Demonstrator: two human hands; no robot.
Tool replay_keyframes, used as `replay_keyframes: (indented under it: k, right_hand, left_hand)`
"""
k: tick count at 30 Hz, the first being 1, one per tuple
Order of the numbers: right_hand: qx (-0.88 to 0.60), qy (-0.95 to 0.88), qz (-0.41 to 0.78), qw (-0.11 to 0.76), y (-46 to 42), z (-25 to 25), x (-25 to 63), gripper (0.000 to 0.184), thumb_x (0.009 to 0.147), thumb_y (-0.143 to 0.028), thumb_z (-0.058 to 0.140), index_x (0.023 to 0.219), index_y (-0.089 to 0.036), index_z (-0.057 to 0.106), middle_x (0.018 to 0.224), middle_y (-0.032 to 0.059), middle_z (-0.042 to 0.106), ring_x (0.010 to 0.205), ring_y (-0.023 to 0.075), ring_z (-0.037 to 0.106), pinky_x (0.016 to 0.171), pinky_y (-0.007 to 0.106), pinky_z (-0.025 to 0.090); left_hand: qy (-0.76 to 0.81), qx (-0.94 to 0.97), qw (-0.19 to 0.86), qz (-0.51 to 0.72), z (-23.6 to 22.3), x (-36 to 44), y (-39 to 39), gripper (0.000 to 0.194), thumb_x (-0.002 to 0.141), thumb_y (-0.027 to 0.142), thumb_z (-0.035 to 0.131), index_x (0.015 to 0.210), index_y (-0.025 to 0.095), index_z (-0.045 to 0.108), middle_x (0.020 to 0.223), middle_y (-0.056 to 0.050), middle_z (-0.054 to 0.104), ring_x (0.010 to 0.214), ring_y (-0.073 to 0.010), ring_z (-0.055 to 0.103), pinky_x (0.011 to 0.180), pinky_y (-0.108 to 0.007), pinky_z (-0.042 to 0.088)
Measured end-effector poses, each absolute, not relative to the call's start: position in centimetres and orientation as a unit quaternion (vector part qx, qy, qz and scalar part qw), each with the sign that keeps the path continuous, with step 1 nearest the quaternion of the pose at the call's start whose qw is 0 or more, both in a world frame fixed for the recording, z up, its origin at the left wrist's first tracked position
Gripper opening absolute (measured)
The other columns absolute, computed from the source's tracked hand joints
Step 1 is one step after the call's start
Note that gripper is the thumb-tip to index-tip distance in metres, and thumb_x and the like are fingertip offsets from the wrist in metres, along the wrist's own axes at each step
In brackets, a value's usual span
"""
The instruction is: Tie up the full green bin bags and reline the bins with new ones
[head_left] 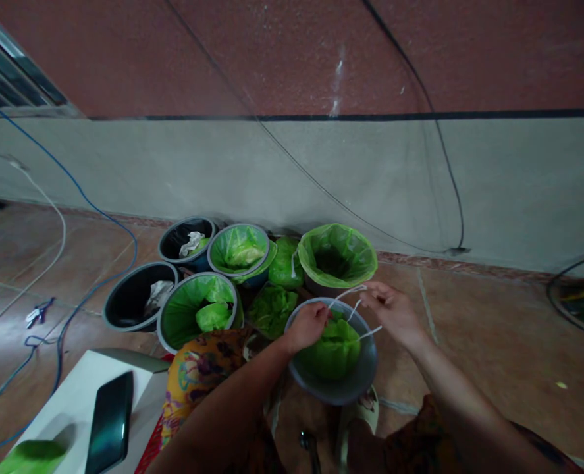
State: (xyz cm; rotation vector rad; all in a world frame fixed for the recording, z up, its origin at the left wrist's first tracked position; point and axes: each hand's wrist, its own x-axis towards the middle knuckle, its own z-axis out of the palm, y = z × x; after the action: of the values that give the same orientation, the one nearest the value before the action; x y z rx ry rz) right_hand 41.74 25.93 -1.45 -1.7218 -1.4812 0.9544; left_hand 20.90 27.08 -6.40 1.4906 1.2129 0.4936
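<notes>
The left hand (307, 327) was curled over the rim of a grey plastic bin (368, 368), though whether it gripped the cord or the liner could not be told, while the right hand (388, 309) pinched a white drawstring (355, 309) between thumb and fingers. A green plastic liner (334, 349) bulged in the bin directly below both hands. Ahead of the hands stood a green-lined bin (337, 257) by the wall, and well left of the left hand a smartphone (108, 421) lay on a white box (74, 401).
</notes>
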Motion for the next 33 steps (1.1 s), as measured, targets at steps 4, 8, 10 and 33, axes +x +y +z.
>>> replay_keyframes:
  k: [4,8,10,33]
  right_hand:
    - [-0.667,-0.659,0.302,0.174,25.2,-1.8,43.2,0.021,0.079,-0.035,0.066,0.095,-0.026,0.075,0.083,0.0049,0.075,0.076,0.0216,0.068,0.068,0.033,0.049]
    - [-0.629,-0.711,0.307,0.064,23.7,-2.7,44.2,0.013,0.07,-0.034,0.075,0.081,-0.027,0.075,0.075,0.0039,0.073,0.072,0.0219,0.067,0.061,0.031,0.046]
    - [-0.608,-0.727,0.319,0.005,22.6,-3.2,43.8,0.015,0.062,-0.034,0.081,0.066,-0.025,0.07,0.064,0.0031,0.066,0.06,0.0194,0.061,0.053,0.03,0.039]
    - [-0.467,-0.726,0.488,0.128,23.3,0.8,38.7,0.044,0.099,-0.048,0.037,0.069,-0.021,0.054,0.066,0.0,0.058,0.066,0.0149,0.052,0.065,0.029,0.038]
  left_hand:
    - [0.595,0.546,0.532,0.255,-7.4,20.3,27.8,0.027,0.092,0.025,0.04,0.071,0.018,0.057,0.055,0.004,0.049,0.05,-0.0105,0.047,0.052,-0.024,0.035]
    - [0.623,0.521,0.516,0.273,-7.9,19.5,28.5,0.026,0.09,0.023,0.042,0.07,0.018,0.058,0.056,0.004,0.051,0.052,-0.0103,0.049,0.053,-0.023,0.034]
    - [0.622,0.524,0.512,0.277,-7.9,19.3,28.6,0.026,0.09,0.023,0.043,0.07,0.018,0.059,0.056,0.004,0.051,0.053,-0.0104,0.049,0.054,-0.023,0.035]
    - [0.459,0.66,0.575,0.152,-6.8,20.1,27.0,0.023,0.085,0.029,0.052,0.077,0.018,0.071,0.063,0.001,0.061,0.059,-0.0125,0.049,0.058,-0.025,0.036]
